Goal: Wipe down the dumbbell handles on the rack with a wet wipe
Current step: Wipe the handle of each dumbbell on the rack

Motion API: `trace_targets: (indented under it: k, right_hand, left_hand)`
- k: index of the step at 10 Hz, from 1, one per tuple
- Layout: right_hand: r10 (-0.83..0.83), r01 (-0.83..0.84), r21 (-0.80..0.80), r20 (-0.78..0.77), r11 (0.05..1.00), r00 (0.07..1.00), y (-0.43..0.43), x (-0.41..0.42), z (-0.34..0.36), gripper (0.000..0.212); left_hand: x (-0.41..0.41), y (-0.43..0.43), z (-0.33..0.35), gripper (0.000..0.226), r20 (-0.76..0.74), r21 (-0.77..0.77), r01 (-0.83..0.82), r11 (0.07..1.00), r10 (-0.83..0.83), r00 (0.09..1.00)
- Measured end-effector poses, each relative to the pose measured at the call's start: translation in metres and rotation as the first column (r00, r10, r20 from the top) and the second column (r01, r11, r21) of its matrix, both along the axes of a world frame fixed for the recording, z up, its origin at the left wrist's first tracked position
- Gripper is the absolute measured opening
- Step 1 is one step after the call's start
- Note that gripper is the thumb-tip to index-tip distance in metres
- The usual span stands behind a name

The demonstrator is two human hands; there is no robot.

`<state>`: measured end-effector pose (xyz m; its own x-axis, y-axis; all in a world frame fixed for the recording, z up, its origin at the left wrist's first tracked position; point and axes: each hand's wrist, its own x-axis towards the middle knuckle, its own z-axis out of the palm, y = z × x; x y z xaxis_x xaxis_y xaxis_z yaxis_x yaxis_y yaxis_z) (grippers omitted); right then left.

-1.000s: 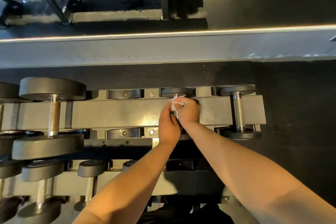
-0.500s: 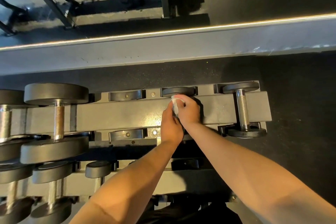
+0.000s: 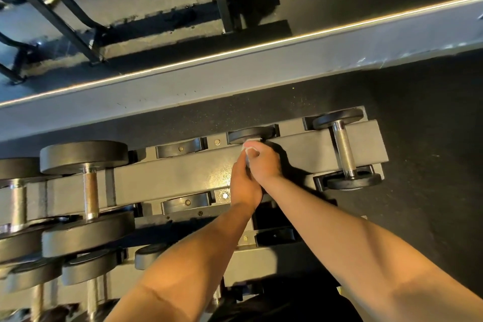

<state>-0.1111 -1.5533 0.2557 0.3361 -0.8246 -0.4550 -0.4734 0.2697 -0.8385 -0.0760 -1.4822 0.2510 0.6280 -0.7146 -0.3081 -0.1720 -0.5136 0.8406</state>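
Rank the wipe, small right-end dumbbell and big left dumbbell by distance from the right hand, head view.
1. wipe: pinched in the right hand itself, mid-rack.
2. small dumbbell: to that hand's right, at the end of the rack.
3. big dumbbell: far left on the same shelf, clearly farthest.

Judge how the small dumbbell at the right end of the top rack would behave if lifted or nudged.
Probably heavy for its size: the small dumbbell looks solid, with thick dark heads. Its knurled handle should grip well, not slip. Round heads could roll on a floor, but the rack's cradles likely hold it here.
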Motion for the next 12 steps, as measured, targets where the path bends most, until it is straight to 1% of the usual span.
trace_targets:
  k: [1,2,3,4,5,6,7,8,9,10,11,12]
  right_hand:
    - [0.018,-0.018,-0.027,-0.004,0.999,1.000,0.005,-0.009,0.000,0.033]
    - [0.034,-0.037,-0.049,-0.054,0.998,0.998,0.016,-0.017,-0.007,0.030]
    - [0.066,-0.069,-0.052,-0.067,0.996,0.996,0.017,-0.023,-0.008,0.030]
    - [0.027,-0.028,-0.070,-0.016,0.997,1.000,0.005,-0.015,0.001,0.033]
    - [0.007,-0.005,-0.054,0.019,0.999,1.000,-0.005,-0.002,0.010,0.034]
    - [0.066,-0.067,-0.051,-0.028,0.996,0.997,-0.003,-0.006,0.008,0.035]
    - [0.085,-0.092,-0.079,-0.086,0.993,0.993,0.009,-0.020,0.005,0.032]
    - [0.099,-0.109,-0.078,-0.131,0.991,0.987,0.017,-0.028,0.004,0.029]
    - [0.085,-0.094,-0.067,-0.119,0.993,0.989,0.018,-0.029,0.006,0.027]
    - [0.034,-0.037,-0.054,-0.065,0.998,0.997,0.011,-0.017,0.008,0.031]
    - [-0.001,0.001,-0.010,0.006,1.000,1.000,-0.002,-0.001,0.012,0.034]
    - [0.048,-0.048,-0.031,-0.009,0.998,0.999,-0.007,0.000,0.012,0.035]
  left_hand:
    - [-0.003,0.001,0.005,0.042,-0.052,-0.014,-0.038,0.999,0.038,0.998]
    - [-0.005,0.005,0.006,0.042,-0.085,-0.048,-0.040,0.998,0.036,0.996]
    - [-0.007,0.007,0.003,0.032,-0.059,-0.031,-0.019,0.999,0.017,0.998]
    - [-0.004,0.006,-0.003,0.041,-0.065,-0.005,-0.020,1.000,0.020,0.998]
    - [-0.002,0.004,-0.004,0.042,-0.059,0.009,-0.056,0.998,0.057,0.997]
    - [-0.003,0.005,-0.002,0.050,-0.054,0.080,-0.040,0.996,0.045,0.998]
    - [-0.002,0.008,-0.002,0.056,-0.064,0.083,-0.020,0.996,0.026,0.998]
    - [0.000,0.007,-0.004,0.062,-0.041,0.117,-0.010,0.993,0.014,0.999]
    - [-0.002,0.007,-0.003,0.062,-0.029,0.075,-0.020,0.997,0.022,0.999]
    - [-0.003,0.007,-0.002,0.057,-0.059,0.023,-0.030,0.999,0.031,0.998]
    - [-0.003,0.006,-0.001,0.069,-0.065,0.027,-0.038,0.999,0.040,0.997]
    - [-0.002,0.006,-0.002,0.065,-0.037,0.034,-0.029,0.999,0.030,0.999]
